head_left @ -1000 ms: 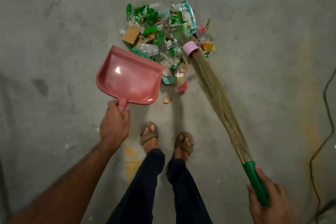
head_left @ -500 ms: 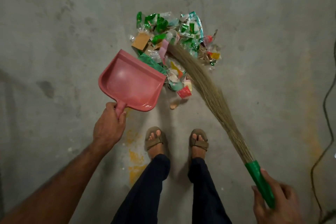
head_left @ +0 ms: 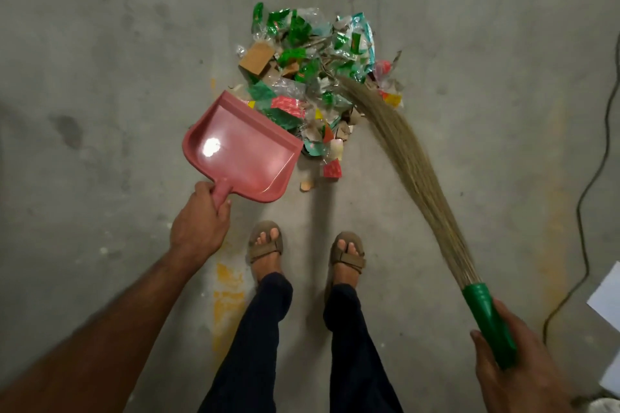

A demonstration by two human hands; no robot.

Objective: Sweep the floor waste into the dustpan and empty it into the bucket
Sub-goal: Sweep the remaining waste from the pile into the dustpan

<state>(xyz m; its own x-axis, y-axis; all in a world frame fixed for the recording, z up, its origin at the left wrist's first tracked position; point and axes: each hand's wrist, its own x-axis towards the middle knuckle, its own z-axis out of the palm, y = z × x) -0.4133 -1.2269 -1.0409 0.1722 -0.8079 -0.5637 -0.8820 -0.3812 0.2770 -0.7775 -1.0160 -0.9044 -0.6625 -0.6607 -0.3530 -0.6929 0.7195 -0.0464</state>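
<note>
We're over bare concrete floor, w/ the waste pile ahead of our feet: wrappers, card bits, plastic scraps, heaped loosely. No bucket in view, so the emptying part comes later.

Broom slants from lower right up to the pile; its bristle tips lie on the pile's right edge. Our right hand is wrapped round the green handle, firm hold, fingers curled on it. For this step we judge a good stroke to be short & low, drawn left toward the pan, tips flat on the floor so light wrappers don't flick over the top.

Dustpan, pink, looks empty, mouth touching the pile's near-left edge. Our left hand grips its stub handle, fingers curled tight around it. Lip prob. needs to sit flush on the floor, pan angled to face the broom; if the lip lifts, small bits slide under. Can't tell from here if it's fully down.

Smaller strays: red scrap & a pale chip lie just beside the pan's right corner, apart from the heap. We'd catch those w/ a final pass after the bulk goes in, shifting the pan back a touch.

Cable runs along the right, well clear of the stroke.
</note>
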